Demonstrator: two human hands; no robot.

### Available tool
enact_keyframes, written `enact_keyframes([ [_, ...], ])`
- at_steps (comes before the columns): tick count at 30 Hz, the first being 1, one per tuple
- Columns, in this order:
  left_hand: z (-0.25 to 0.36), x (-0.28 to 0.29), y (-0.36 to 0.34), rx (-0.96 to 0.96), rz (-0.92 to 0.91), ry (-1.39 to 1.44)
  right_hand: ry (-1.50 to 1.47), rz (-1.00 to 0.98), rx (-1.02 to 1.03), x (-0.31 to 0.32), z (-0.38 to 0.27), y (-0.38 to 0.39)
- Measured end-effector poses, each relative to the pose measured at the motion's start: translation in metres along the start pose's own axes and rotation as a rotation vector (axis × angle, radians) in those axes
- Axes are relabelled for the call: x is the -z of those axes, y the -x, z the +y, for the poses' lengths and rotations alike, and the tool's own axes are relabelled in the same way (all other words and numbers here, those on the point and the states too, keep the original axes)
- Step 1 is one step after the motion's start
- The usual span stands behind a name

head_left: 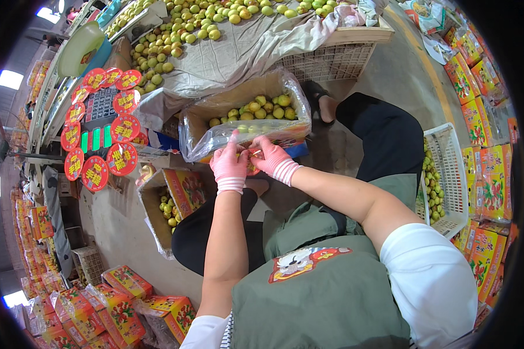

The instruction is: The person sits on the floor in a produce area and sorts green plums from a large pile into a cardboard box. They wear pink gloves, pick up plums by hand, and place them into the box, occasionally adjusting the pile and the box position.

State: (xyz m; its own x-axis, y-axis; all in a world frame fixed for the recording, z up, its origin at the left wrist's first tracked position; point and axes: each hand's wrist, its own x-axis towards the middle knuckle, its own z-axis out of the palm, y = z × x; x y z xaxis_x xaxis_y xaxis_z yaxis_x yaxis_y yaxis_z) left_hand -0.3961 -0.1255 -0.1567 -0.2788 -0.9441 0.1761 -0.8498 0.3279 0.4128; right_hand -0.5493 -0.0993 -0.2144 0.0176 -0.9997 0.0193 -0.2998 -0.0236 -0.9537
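Right in front of me a cardboard box (200, 114) lined with a clear plastic bag (206, 142) holds small round green-brown fruit (256, 110). Both my hands wear pink gloves with striped cuffs and meet at the box's near side. My left hand (229, 164) has its fingers drawn together, the index fingertip pointing up by the plastic. My right hand (275, 160) pinches close beside it, fingertips turned toward the left hand. Something small and reddish shows between the hands; what they hold is too small to name.
A scale display (99, 113) ringed with round red stickers (123, 159) stands left. Fruit lies heaped on a cloth-covered table (227, 64) ahead. Another fruit box (157, 212) sits by my left leg, a white crate (448, 174) at my right. Printed cartons (119, 311) are stacked both sides.
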Motion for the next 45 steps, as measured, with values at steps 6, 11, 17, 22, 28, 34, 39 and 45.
enact_keyframes([
  [6,-0.022,-0.018,0.002,0.33,0.051,0.517,-0.255,0.037,-0.202,-0.017,0.04,0.0],
  [11,-0.013,-0.012,0.006,0.131,0.225,0.01,-0.042,-0.033,-0.419,-0.008,0.023,-0.003],
  [17,-0.014,-0.011,-0.003,0.043,0.207,-0.031,0.046,-0.039,-0.468,-0.004,0.013,-0.009],
  [22,-0.02,-0.017,-0.008,0.024,0.133,-0.106,-0.008,0.002,-0.408,-0.004,0.027,-0.013],
  [28,-0.022,-0.019,-0.012,0.094,0.115,-0.024,0.103,0.088,-0.372,0.003,0.008,-0.012],
  [34,-0.022,-0.02,-0.014,0.043,0.107,-0.046,0.234,-0.077,-0.211,0.004,0.026,-0.006],
  [39,-0.025,-0.023,-0.014,-0.033,0.119,-0.045,0.387,-0.459,0.044,-0.001,-0.018,-0.042],
  [45,-0.032,-0.022,-0.014,0.062,-0.038,0.056,0.511,-0.593,-0.007,-0.01,0.008,-0.008],
])
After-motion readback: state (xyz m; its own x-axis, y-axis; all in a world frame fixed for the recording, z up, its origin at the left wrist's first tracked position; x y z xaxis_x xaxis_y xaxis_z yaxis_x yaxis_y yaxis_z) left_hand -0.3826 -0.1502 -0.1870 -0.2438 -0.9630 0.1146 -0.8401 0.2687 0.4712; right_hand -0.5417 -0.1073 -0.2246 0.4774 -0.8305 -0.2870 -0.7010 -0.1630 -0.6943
